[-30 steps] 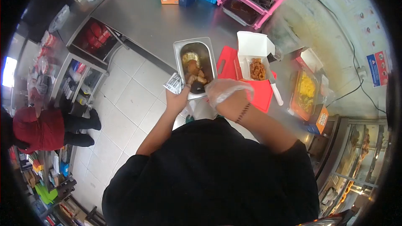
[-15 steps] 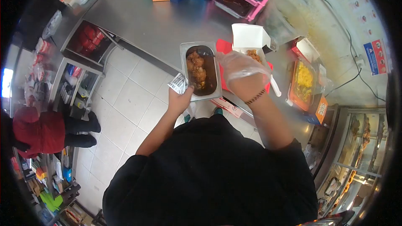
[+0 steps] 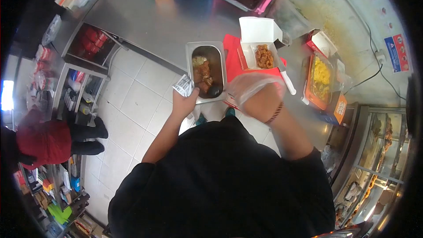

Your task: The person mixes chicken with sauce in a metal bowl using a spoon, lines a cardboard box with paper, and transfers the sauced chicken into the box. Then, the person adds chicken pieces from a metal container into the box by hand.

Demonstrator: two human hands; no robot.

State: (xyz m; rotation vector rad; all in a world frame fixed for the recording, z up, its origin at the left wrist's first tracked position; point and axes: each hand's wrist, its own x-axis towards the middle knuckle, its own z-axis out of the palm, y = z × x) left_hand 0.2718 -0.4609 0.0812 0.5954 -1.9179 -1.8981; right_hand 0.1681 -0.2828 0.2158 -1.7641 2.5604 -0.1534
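My left hand (image 3: 185, 102) grips the near left rim of a deep metal food pan (image 3: 222, 68), its thumb over the edge. A printed silvery-white packet or label (image 3: 183, 85) shows beside that thumb. Browned, saucy food pieces (image 3: 203, 78), which look like chicken, lie in the pan. My right hand (image 3: 257, 97) wears a loose clear plastic glove and is close to the pan's near right corner; its fingers are blurred, and I cannot tell if they touch. Just beyond it, an open white-and-red takeaway box (image 3: 261, 31) holds chopped brown food (image 3: 264, 56).
Under the box lies a red cutting board (image 3: 231, 46), with a white-handled knife (image 3: 287, 81) at its right. An orange-edged container of yellow food (image 3: 320, 77) is further right. Pink stacked baskets (image 3: 266, 2) stand behind. A person in red (image 3: 46, 143) is at the left.
My right hand has moved toward my body, uncovering more of the takeaway box. The food pieces in the pan lie differently. The pan has shifted slightly left.
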